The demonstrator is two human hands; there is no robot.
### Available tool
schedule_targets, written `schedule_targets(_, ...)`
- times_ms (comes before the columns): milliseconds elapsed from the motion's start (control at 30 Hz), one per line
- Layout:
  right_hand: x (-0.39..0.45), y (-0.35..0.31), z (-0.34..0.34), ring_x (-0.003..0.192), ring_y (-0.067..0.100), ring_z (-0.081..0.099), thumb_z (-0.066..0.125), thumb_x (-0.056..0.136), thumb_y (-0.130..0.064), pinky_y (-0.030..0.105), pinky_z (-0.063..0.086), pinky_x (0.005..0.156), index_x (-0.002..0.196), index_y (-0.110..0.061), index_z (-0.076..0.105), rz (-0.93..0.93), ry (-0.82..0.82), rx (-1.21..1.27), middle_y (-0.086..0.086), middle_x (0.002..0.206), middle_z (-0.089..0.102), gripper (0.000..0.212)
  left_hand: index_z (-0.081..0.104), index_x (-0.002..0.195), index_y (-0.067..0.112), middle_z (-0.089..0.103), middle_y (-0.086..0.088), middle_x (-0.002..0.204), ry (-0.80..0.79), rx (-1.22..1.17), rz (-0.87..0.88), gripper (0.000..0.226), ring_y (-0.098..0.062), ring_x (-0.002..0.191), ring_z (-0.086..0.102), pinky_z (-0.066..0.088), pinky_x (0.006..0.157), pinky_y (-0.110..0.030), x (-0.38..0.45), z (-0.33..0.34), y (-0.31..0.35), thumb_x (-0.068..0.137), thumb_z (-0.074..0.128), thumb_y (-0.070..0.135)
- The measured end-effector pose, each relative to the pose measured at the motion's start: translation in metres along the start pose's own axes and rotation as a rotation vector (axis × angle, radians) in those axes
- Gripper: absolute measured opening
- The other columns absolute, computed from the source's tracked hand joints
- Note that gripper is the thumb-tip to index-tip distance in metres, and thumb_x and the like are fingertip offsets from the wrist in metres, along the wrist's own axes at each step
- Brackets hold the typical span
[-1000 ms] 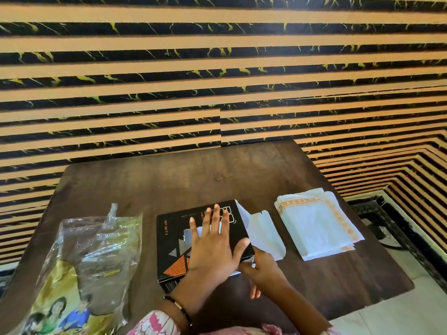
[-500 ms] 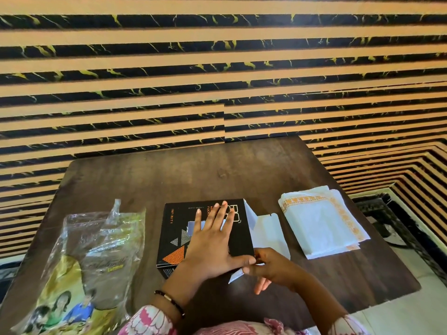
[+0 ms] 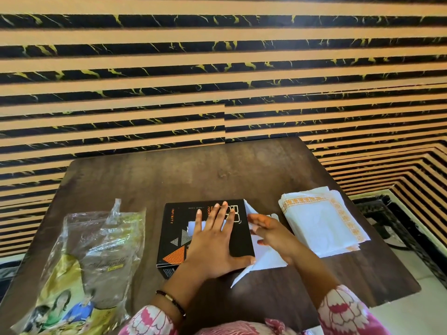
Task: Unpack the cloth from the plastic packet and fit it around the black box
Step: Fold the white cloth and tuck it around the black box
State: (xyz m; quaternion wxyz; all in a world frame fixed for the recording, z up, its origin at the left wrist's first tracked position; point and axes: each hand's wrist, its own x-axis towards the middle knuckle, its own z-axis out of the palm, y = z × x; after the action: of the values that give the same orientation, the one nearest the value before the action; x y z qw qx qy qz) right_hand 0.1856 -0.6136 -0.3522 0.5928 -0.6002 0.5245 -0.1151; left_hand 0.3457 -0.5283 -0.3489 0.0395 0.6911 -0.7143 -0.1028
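A black box (image 3: 176,221) with orange triangles lies flat at the table's middle front. My left hand (image 3: 212,243) rests flat on its lid, fingers spread, pinning a white paper sheet (image 3: 266,259) that pokes out along the box's right side. My right hand (image 3: 271,233) lies on that sheet beside the box, fingers loosely apart. The folded white cloth (image 3: 321,223) with an orange patterned border sits to the right, untouched. The empty clear plastic packet (image 3: 96,257) with a yellow printed card lies at the left.
The dark wooden table (image 3: 217,170) stands against a black-and-tan striped wall. Its right edge drops to a light floor with a black ornate frame (image 3: 387,213) beside it.
My right hand has moved from the box's near right corner up along its right side onto the white sheet. The left hand stays pressed on the lid.
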Motion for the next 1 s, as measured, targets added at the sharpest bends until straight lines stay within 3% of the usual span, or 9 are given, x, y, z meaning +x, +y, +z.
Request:
schedule_targets(100, 0.016, -0.004, -0.003, 0.134, 0.020, 0.039, 0.043, 0.097, -0.018, 0.041, 0.038, 0.108, 0.138, -0.030, 0.037, -0.029, 0.088, -0.009, -0.005, 0.150, 0.035, 0.043, -0.007, 0.148, 0.022, -0.019, 0.000, 0.157, -0.007, -0.003, 0.004, 0.112, -0.018, 0.143, -0.022, -0.017, 0.114, -0.052, 0.000, 0.000, -0.001, 0.065, 0.027, 0.089)
schedule_targets(267, 0.029, -0.017, 0.005, 0.139, 0.024, 0.031, 0.043, 0.096, -0.015, 0.049, 0.031, 0.113, 0.141, -0.034, 0.029, -0.067, 0.053, -0.051, -0.004, 0.153, 0.030, 0.051, -0.008, 0.148, 0.024, -0.020, 0.001, 0.157, -0.004, -0.007, 0.003, 0.111, -0.017, 0.142, -0.024, -0.020, 0.113, -0.051, -0.001, -0.002, -0.001, 0.065, 0.027, 0.090)
schedule_targets(433, 0.036, -0.022, 0.017, 0.114, 0.020, 0.055, 0.047, 0.094, -0.013, 0.041, 0.049, 0.097, 0.125, -0.029, 0.047, -0.066, 0.024, 0.104, 0.003, 0.126, 0.057, 0.034, -0.005, 0.148, 0.023, -0.019, 0.001, 0.157, 0.003, -0.013, 0.004, 0.114, -0.016, 0.143, -0.023, -0.021, 0.112, -0.050, -0.001, -0.001, -0.001, 0.062, 0.025, 0.091)
schedule_targets(667, 0.038, -0.025, 0.020, 0.103, 0.018, 0.059, 0.037, 0.097, -0.012, 0.026, 0.050, 0.073, 0.119, -0.022, 0.050, 0.024, 0.056, 0.166, 0.008, 0.116, 0.061, 0.027, -0.004, 0.148, 0.023, -0.017, 0.001, 0.158, 0.013, -0.014, -0.003, 0.118, -0.017, 0.143, -0.021, -0.015, 0.114, -0.053, 0.000, 0.000, -0.001, 0.055, 0.013, 0.094)
schedule_targets(833, 0.039, -0.025, 0.018, 0.105, 0.023, 0.057, 0.043, 0.095, -0.014, 0.032, 0.048, 0.079, 0.121, -0.022, 0.050, 0.077, -0.033, 0.316, 0.011, 0.116, 0.061, 0.028, -0.004, 0.148, 0.025, -0.016, 0.003, 0.158, 0.011, -0.015, -0.014, 0.113, -0.016, 0.143, -0.020, -0.014, 0.115, -0.052, 0.001, -0.001, -0.001, 0.062, 0.027, 0.091)
schedule_targets(1000, 0.039, -0.025, 0.010, 0.112, 0.025, 0.056, 0.047, 0.095, -0.015, 0.037, 0.049, 0.090, 0.124, -0.022, 0.049, 0.034, -0.073, 0.233, 0.007, 0.121, 0.060, 0.030, -0.003, 0.148, 0.026, -0.015, 0.004, 0.158, 0.019, -0.012, -0.008, 0.112, -0.015, 0.144, -0.019, -0.014, 0.115, -0.051, -0.001, -0.001, -0.002, 0.062, 0.029, 0.090)
